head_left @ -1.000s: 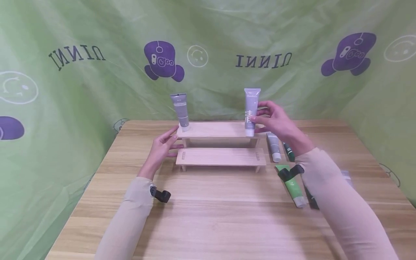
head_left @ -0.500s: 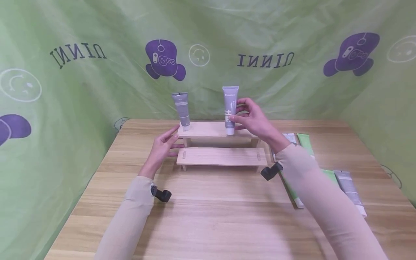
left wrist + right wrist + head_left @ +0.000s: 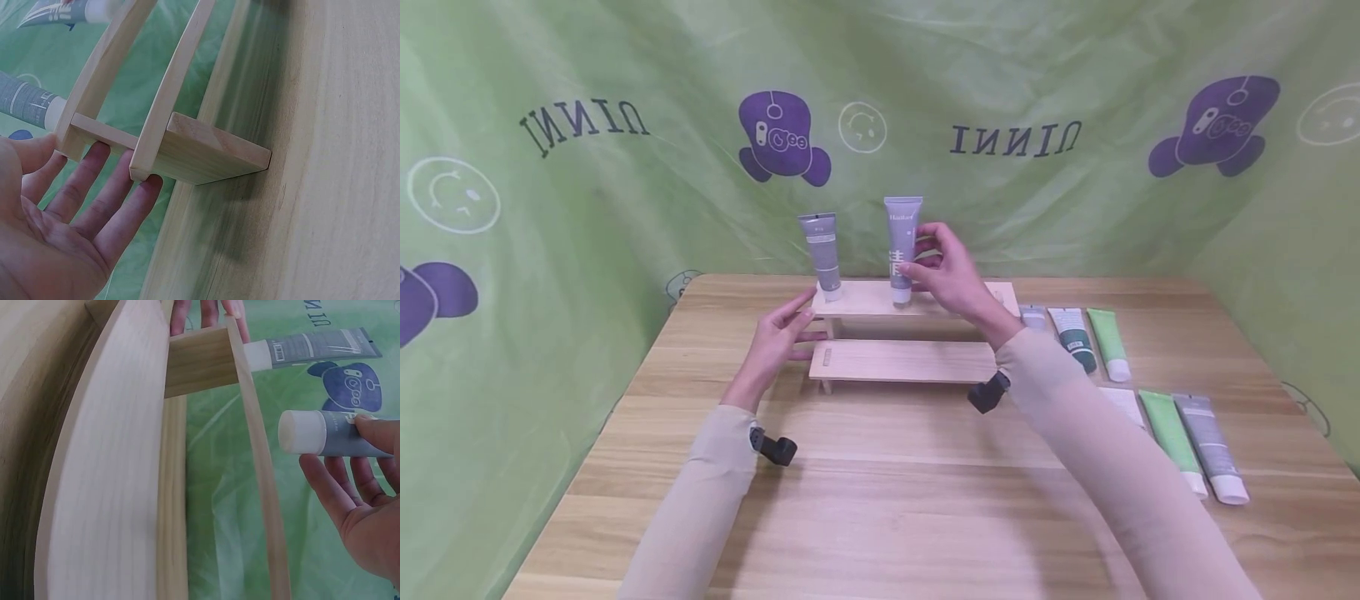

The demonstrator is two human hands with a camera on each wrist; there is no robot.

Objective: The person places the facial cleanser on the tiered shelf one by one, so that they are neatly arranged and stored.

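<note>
A wooden two-tier rack [image 3: 887,360] stands on the table. My left hand [image 3: 775,340] is at its left end; in the left wrist view its fairly straight fingertips [image 3: 148,187] touch the board ends. A grey squeeze tube [image 3: 822,254] stands cap-down on the left of the upper shelf [image 3: 865,302], leaning slightly. My right hand [image 3: 951,271] pinches a second grey-blue squeeze tube [image 3: 901,237] between thumb and fingers, cap down, over the middle of that shelf. In the right wrist view a gap shows between its white cap [image 3: 303,432] and the shelf edge.
Several tubes lie right of the rack, among them a white and dark green tube [image 3: 1073,340], a light green tube [image 3: 1108,343], another green tube [image 3: 1172,442] and a grey tube [image 3: 1212,450]. A green printed curtain [image 3: 895,75] hangs behind the table [image 3: 880,500].
My right hand has carried its tube leftward along the upper shelf, toward the standing tube. More of the lying tubes show as the right arm moves off them. The left hand stays at the rack.
</note>
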